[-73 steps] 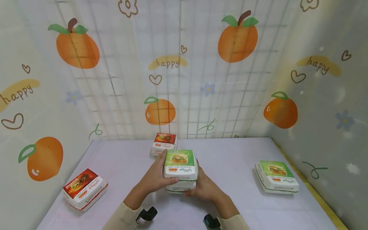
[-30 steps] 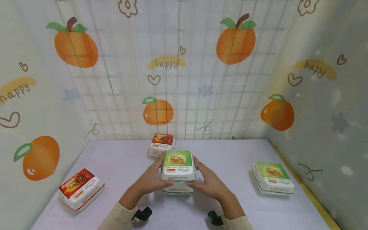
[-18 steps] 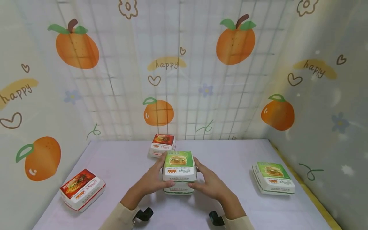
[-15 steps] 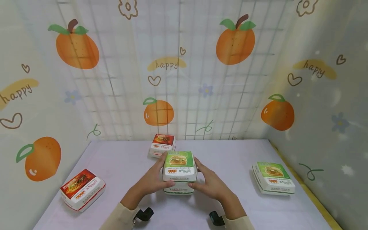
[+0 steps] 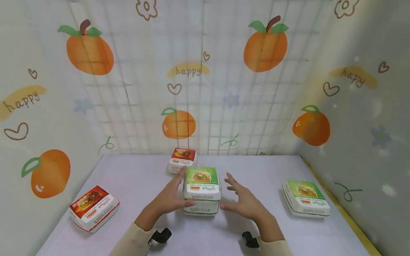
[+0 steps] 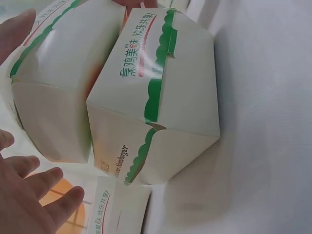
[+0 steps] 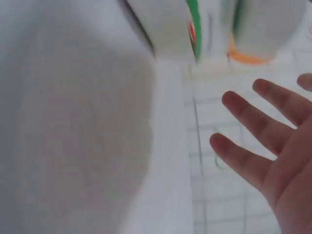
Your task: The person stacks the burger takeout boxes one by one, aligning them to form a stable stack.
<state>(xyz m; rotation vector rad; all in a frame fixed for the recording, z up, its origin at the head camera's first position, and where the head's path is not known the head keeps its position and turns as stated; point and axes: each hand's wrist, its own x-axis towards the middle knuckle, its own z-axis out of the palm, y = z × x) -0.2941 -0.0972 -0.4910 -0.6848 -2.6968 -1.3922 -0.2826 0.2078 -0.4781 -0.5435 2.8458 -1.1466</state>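
Observation:
Two white-and-green hamburger boxes stand stacked at the middle of the table. The upper box (image 5: 201, 183) has a burger picture on its green lid; the lower box (image 5: 201, 209) shows only its front below it. On the stack's left side is my left hand (image 5: 169, 201), its fingers spread and straight alongside the upper box (image 6: 53, 92). A gap shows between these fingers and the box in the left wrist view. To the stack's right, my right hand (image 5: 245, 202) is spread and apart from it, holding nothing.
Behind the stack stands a red-lidded burger box (image 5: 182, 160), partly covered by it. Another red-lidded box (image 5: 94, 209) lies at the left, turned at an angle. A green-lidded box (image 5: 305, 198) is near the table's right edge. A printed curtain (image 5: 141, 117) encloses the table.
My right hand has let go of the stack and moved off to the right. My left hand has loosened beside the upper box. The two boxes stay stacked in the same place.

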